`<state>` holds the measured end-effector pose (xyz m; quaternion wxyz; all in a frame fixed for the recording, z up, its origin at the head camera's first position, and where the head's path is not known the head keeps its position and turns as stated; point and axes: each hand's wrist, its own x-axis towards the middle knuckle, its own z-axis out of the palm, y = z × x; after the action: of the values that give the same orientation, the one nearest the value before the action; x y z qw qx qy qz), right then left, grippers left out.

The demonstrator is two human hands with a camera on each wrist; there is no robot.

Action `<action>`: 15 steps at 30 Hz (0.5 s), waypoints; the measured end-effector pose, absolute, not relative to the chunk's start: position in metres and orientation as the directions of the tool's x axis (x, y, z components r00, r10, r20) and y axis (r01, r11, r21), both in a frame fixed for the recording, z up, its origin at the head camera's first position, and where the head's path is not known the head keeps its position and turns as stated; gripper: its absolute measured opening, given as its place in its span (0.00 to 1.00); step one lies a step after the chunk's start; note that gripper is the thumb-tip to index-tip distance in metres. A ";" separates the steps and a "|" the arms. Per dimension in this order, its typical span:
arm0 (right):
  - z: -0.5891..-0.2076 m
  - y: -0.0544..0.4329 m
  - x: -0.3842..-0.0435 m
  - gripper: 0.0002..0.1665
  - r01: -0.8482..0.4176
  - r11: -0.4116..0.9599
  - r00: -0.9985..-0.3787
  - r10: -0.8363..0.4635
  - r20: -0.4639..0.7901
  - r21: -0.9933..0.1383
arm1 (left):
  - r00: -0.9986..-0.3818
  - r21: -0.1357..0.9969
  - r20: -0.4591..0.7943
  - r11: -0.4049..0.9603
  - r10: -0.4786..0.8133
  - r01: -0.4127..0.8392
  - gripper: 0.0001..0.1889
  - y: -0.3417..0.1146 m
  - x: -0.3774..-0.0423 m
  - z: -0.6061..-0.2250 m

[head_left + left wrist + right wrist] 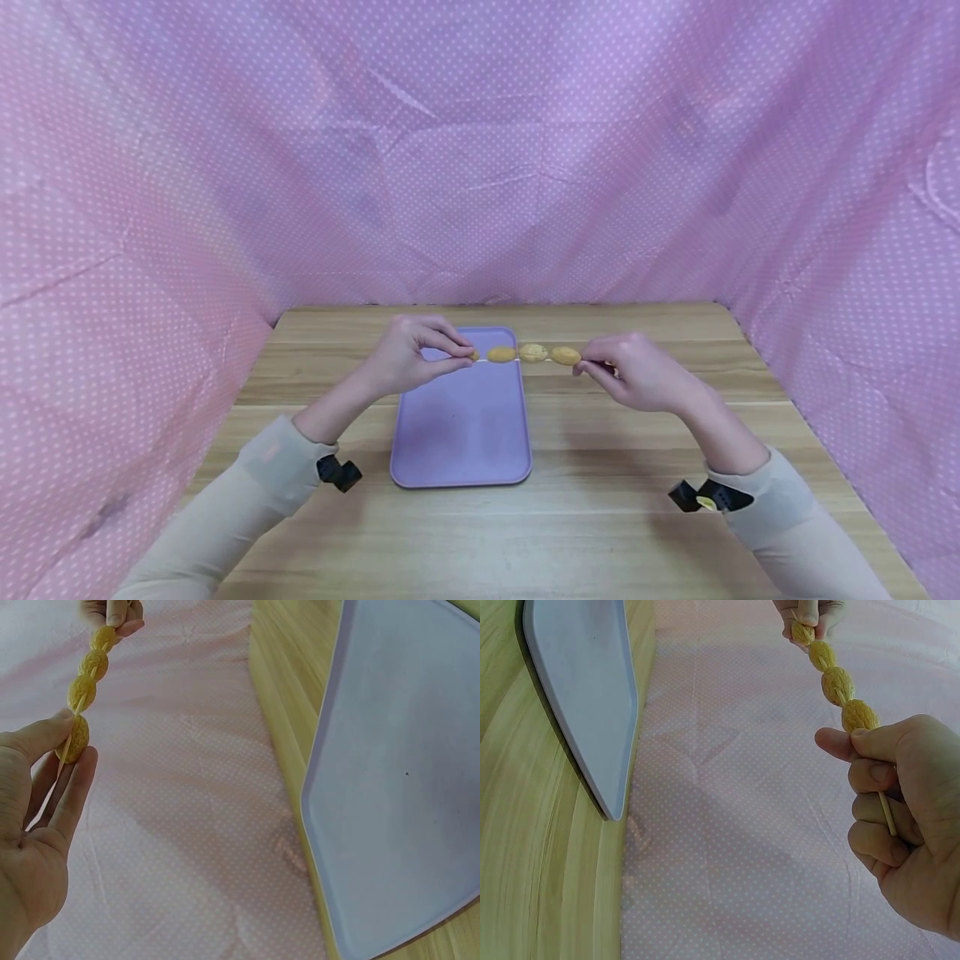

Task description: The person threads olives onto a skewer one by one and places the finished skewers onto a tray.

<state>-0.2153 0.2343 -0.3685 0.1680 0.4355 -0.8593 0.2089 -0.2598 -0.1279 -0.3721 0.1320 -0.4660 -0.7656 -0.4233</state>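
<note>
A thin wooden skewer (887, 814) carries several yellow, wrinkled oval pieces (534, 353) in a row, held level between both hands above the table. My left hand (412, 354) pinches the piece at the left end between thumb and fingers; in the left wrist view the pale tip of the stick runs along that end piece (75, 739). At the other end my right hand (637, 375) grips the bare stick, fingers curled round it, thumb and forefinger right at the nearest piece (860, 715). The stick's blunt end pokes out below the right fingers.
A light purple tray (461, 433) lies on the wooden table (585, 542), below and left of the skewer. Pink dotted cloth (480, 167) hangs round the table's back and sides. Each sleeve cuff bears a small black camera (339, 473).
</note>
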 end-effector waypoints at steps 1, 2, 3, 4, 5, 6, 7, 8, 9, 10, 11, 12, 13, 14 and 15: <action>-0.369 0.234 -0.216 0.12 -0.821 0.531 -0.561 -0.680 0.471 -0.211 | -0.530 0.525 0.595 0.207 0.604 0.825 0.06 -0.128 -0.260 -0.372; -0.369 0.234 -0.216 0.12 -0.822 0.530 -0.559 -0.682 0.471 -0.208 | -0.529 0.525 0.594 0.206 0.606 0.826 0.06 -0.127 -0.260 -0.372; -0.369 0.234 -0.216 0.12 -0.824 0.528 -0.557 -0.683 0.472 -0.207 | -0.528 0.525 0.594 0.204 0.607 0.826 0.06 -0.127 -0.259 -0.372; -0.370 0.234 -0.217 0.12 -0.826 0.526 -0.553 -0.685 0.475 -0.204 | -0.527 0.524 0.593 0.205 0.609 0.827 0.06 -0.126 -0.259 -0.372; -0.370 0.234 -0.217 0.12 -0.828 0.523 -0.549 -0.686 0.477 -0.201 | -0.527 0.525 0.593 0.205 0.609 0.826 0.06 -0.126 -0.259 -0.372; -0.370 0.234 -0.217 0.12 -0.830 0.521 -0.546 -0.687 0.479 -0.198 | -0.529 0.527 0.592 0.205 0.608 0.825 0.06 -0.126 -0.259 -0.372; -0.370 0.234 -0.217 0.12 -0.832 0.519 -0.543 -0.689 0.480 -0.197 | -0.530 0.529 0.591 0.203 0.608 0.824 0.06 -0.125 -0.259 -0.372; -0.371 0.234 -0.218 0.12 -0.833 0.517 -0.541 -0.690 0.481 -0.196 | -0.532 0.533 0.589 0.203 0.608 0.822 0.06 -0.125 -0.258 -0.372; -0.371 0.234 -0.218 0.12 -0.835 0.514 -0.539 -0.690 0.482 -0.197 | -0.535 0.536 0.588 0.203 0.607 0.819 0.06 -0.125 -0.258 -0.373; -0.371 0.234 -0.218 0.12 -0.835 0.514 -0.539 -0.690 0.483 -0.197 | -0.537 0.538 0.586 0.204 0.607 0.818 0.06 -0.125 -0.258 -0.373; -0.372 0.234 -0.218 0.11 -0.834 0.515 -0.541 -0.690 0.481 -0.199 | -0.540 0.542 0.584 0.204 0.607 0.815 0.05 -0.125 -0.258 -0.373; -0.372 0.234 -0.218 0.11 -0.833 0.516 -0.542 -0.690 0.480 -0.199 | -0.541 0.544 0.583 0.203 0.606 0.814 0.05 -0.124 -0.258 -0.374; -0.373 0.234 -0.218 0.11 -0.831 0.518 -0.546 -0.689 0.476 -0.202 | -0.541 0.548 0.582 0.199 0.607 0.813 0.05 -0.124 -0.258 -0.374; -0.374 0.234 -0.218 0.11 -0.829 0.520 -0.549 -0.689 0.474 -0.205 | -0.542 0.549 0.581 0.200 0.607 0.812 0.05 -0.124 -0.258 -0.374; -0.374 0.234 -0.218 0.10 -0.827 0.522 -0.552 -0.688 0.471 -0.208 | -0.541 0.548 0.582 0.198 0.607 0.812 0.05 -0.124 -0.258 -0.374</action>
<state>-0.2184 0.2336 -0.3739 0.1675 0.4424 -0.8561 0.2080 -0.2584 -0.1237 -0.3738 0.1192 -0.4640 -0.7648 -0.4309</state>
